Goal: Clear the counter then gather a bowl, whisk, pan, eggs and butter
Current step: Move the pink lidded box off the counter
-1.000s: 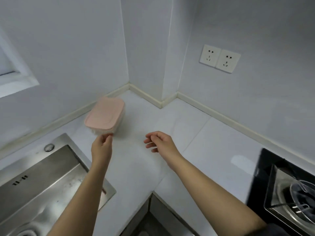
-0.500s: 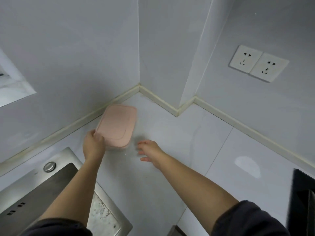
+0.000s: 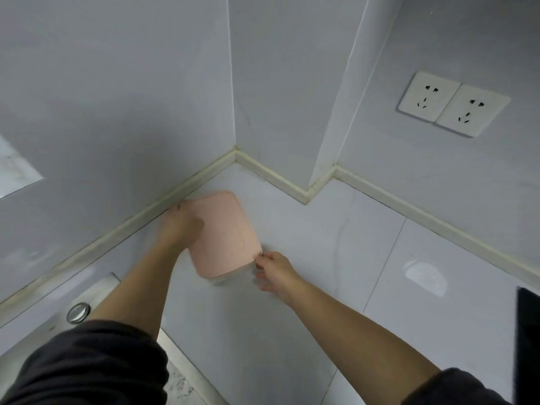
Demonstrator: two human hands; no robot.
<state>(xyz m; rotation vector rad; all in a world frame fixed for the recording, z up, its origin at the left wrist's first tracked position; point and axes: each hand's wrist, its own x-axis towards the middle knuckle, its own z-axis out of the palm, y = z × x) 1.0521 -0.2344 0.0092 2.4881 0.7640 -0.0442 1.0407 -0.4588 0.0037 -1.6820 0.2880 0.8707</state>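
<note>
Holding, left: left hand (image 3: pixel 182 226) is curling round the pink-lidded container (image 3: pixel 226 232) at its far left edge.
Holding, right: right hand (image 3: pixel 274 273) is pinching its near right corner.
Location: container is sitting toward the bench (image 3: pixel 321 258) corner, beside the wall trim (image 3: pixel 111 233); resting or lifted, cannot tell.

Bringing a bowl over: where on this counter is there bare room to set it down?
Bare counter runs from the pink-lidded container rightward to the black hob, backed by the wall trim. Crowded near the sink, where the left hand and right hand are on the container.
</note>
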